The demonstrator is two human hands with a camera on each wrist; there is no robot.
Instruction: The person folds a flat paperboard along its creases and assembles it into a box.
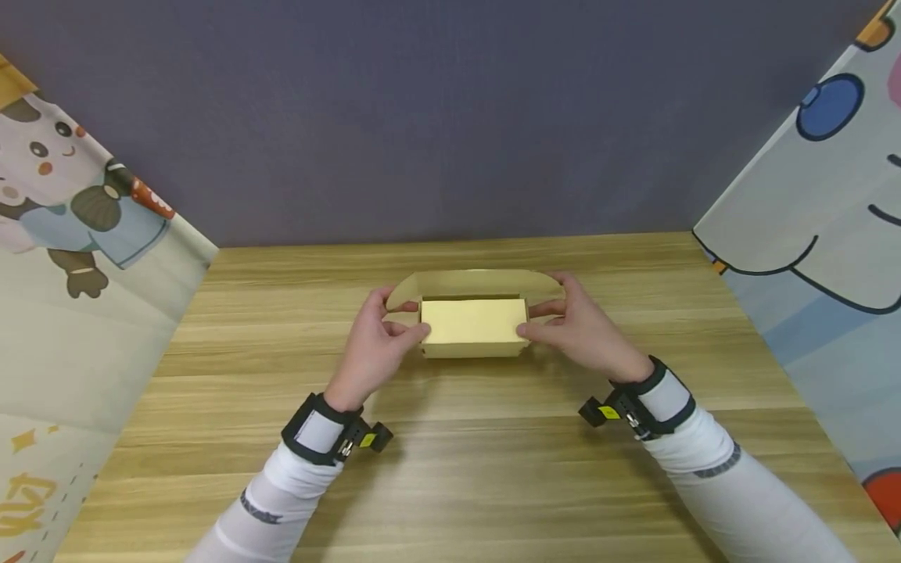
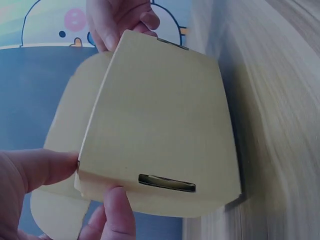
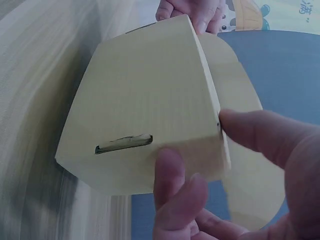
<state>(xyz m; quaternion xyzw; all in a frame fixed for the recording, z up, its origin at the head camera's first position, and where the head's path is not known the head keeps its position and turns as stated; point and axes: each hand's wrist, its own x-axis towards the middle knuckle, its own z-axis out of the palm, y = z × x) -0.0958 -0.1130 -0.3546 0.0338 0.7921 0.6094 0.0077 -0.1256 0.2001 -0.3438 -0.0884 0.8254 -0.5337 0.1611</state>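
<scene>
A small pale-yellow cardboard box (image 1: pixel 474 320) sits on the table at the centre of the head view, its long side toward me. Behind its top, a wide flap (image 1: pixel 479 281) with rounded ends stands up. My left hand (image 1: pixel 373 336) grips the left end, thumb at the top edge and a finger against the end wall. At the opposite end my right hand (image 1: pixel 584 332) holds the box in the same way. The left wrist view shows a narrow slot (image 2: pixel 167 183) near the left end; a matching slot (image 3: pixel 124 143) appears in the right wrist view.
The box stands on a wood-grain table (image 1: pixel 479 477). A dark blue-grey panel (image 1: pixel 450 117) rises along the far edge. Cartoon-printed sheets flank it, one at the left (image 1: pixel 91 328) and another at the right (image 1: pixel 809 211).
</scene>
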